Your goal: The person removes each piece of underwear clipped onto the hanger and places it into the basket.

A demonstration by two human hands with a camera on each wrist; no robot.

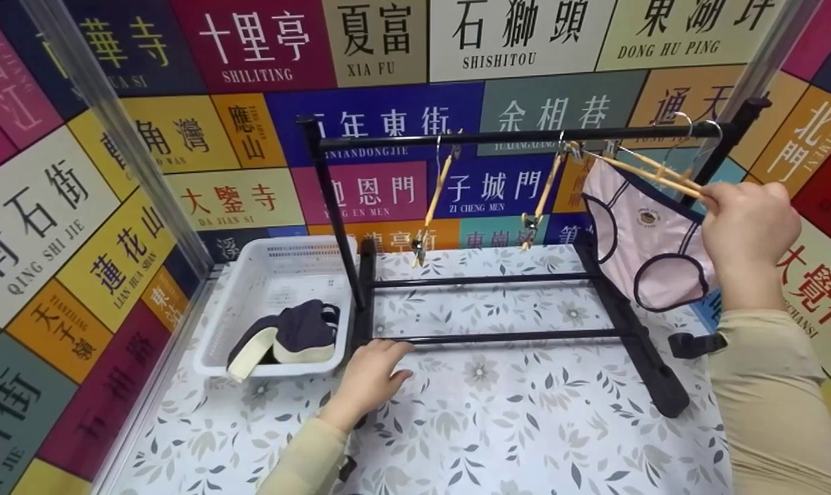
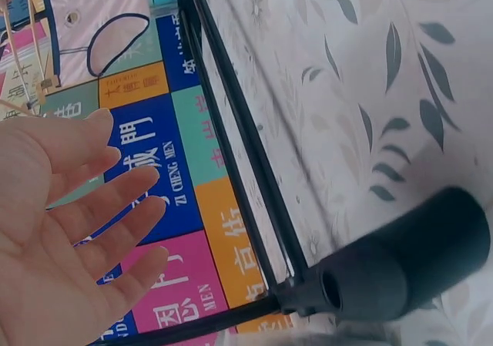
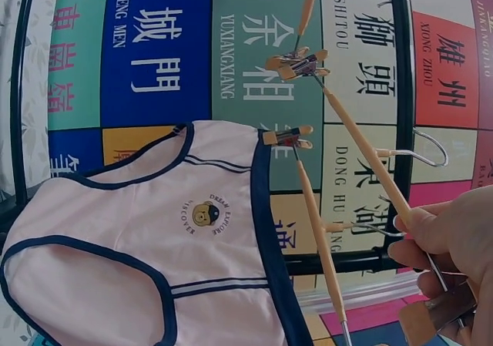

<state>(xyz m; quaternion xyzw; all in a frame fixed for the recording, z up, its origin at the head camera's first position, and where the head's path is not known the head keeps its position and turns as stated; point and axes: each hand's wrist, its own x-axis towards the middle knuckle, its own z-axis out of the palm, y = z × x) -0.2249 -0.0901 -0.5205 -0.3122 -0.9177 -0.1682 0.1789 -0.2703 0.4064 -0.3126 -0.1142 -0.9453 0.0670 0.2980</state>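
Observation:
At the right end of a black garment rack [image 1: 401, 143], my right hand [image 1: 752, 230] pinches one end of a wooden clip hanger [image 3: 358, 134]. No garment shows in the near clip of this hanger. Whether its hook rests on the rail I cannot tell. Just behind it, pink briefs [image 1: 645, 234] with navy trim and a small round print hang from a second wooden hanger [image 3: 320, 242]. My left hand [image 1: 370, 381] is by the rack's left foot, its fingers loosely spread and holding nothing; in the left wrist view its palm shows.
Two more wooden clip hangers, one to the left [image 1: 436, 196] and one nearer the middle [image 1: 544, 196], hang from the rail. Left of the rack stands a white plastic basket [image 1: 212, 323] with navy and cream clothing [image 1: 305, 330] in it. Sign-patterned walls enclose the leaf-patterned table [image 1: 484, 412].

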